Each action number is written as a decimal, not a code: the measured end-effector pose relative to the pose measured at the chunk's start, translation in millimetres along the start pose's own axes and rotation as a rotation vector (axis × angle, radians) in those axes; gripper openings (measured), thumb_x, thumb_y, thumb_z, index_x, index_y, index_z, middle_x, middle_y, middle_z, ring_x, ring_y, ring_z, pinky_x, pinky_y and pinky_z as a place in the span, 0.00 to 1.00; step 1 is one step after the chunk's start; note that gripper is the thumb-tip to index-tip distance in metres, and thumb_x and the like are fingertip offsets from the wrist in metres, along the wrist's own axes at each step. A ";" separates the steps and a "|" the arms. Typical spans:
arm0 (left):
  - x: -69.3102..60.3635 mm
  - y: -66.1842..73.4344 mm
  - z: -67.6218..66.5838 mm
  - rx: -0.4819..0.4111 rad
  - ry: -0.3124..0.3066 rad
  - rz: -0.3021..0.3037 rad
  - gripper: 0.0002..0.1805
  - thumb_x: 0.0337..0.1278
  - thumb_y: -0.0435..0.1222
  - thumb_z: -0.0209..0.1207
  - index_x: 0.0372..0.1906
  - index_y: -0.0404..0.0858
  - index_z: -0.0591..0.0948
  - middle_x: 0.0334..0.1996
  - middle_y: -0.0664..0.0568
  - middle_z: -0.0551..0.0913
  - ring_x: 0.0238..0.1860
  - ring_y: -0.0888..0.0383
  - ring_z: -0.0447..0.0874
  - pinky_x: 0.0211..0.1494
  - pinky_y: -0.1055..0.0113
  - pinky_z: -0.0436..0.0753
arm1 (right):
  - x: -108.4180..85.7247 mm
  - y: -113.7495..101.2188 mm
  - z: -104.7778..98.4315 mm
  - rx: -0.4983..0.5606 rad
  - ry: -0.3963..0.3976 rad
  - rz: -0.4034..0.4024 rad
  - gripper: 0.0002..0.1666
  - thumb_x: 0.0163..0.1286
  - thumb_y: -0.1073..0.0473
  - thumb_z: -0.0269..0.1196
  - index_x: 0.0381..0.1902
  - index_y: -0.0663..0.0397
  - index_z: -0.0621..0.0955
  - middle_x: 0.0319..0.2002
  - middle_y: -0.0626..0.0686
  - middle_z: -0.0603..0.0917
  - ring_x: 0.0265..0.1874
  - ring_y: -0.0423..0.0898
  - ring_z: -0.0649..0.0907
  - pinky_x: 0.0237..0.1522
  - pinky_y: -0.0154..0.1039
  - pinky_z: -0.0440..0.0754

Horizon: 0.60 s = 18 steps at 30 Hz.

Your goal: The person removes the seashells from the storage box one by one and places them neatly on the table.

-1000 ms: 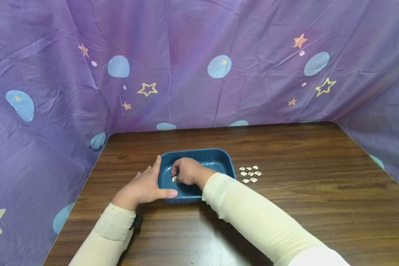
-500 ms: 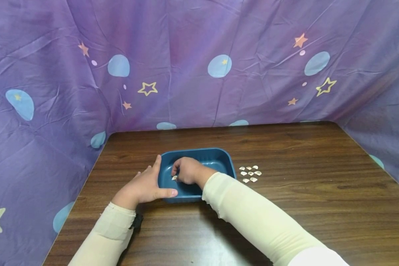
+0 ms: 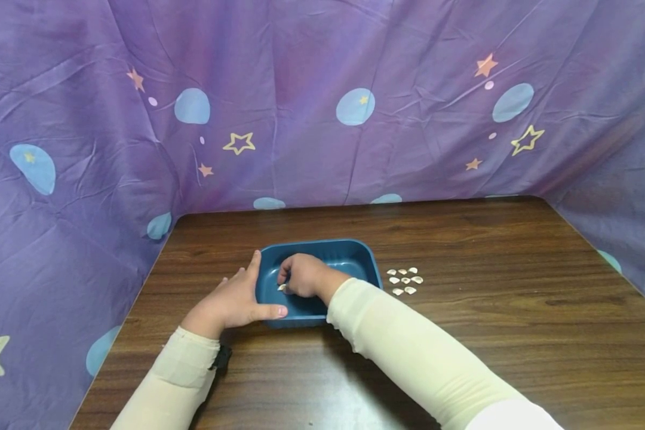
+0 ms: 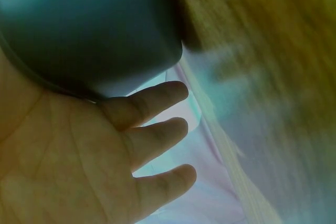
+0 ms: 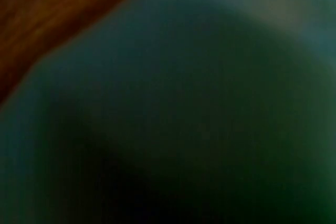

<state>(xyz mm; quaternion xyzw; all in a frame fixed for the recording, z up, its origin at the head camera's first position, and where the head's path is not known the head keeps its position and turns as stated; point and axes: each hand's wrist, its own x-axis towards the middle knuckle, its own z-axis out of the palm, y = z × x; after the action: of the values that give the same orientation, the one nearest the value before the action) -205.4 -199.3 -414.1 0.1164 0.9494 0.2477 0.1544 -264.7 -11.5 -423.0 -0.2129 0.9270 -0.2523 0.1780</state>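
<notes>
A blue rectangular tray stands on the wooden table in the head view. My left hand rests against its left end, thumb along the near side and index finger at the far corner. In the left wrist view, that palm meets the dark underside or wall of the tray, with several fingers straight. Inside the tray, my right hand has its fingers bent and pinches a small whitish seashell near the left end. The right wrist view is filled by blurred, dark tray wall; no fingers show there.
Several similar small shells lie in loose rows on the table just right of the tray. A purple patterned cloth hangs behind the table and at both sides.
The shell at my right fingertips looks lower and flatter than a second ago. Both hands and the tray hold their places.
</notes>
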 end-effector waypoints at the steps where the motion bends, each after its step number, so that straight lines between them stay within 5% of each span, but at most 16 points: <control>1: 0.1 0.1 0.0 0.001 0.000 0.000 0.77 0.53 0.68 0.69 0.84 0.32 0.31 0.81 0.24 0.53 0.82 0.27 0.49 0.80 0.28 0.48 | 0.0 -0.2 -0.1 -0.003 0.001 0.000 0.06 0.67 0.60 0.74 0.36 0.44 0.86 0.37 0.44 0.86 0.38 0.43 0.81 0.51 0.41 0.81; 18: 0.8 1.0 0.8 0.002 0.005 -0.007 0.77 0.54 0.68 0.69 0.84 0.32 0.32 0.80 0.24 0.54 0.82 0.27 0.51 0.80 0.28 0.49 | 1.7 1.3 0.8 -0.023 0.023 -0.008 0.07 0.65 0.60 0.76 0.33 0.46 0.85 0.33 0.43 0.85 0.35 0.42 0.79 0.47 0.37 0.80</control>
<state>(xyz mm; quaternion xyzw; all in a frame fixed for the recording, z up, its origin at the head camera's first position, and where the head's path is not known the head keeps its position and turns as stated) -205.7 -197.9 -414.5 0.1125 0.9504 0.2465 0.1526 -266.3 -11.6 -424.8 -0.2158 0.9309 -0.2450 0.1638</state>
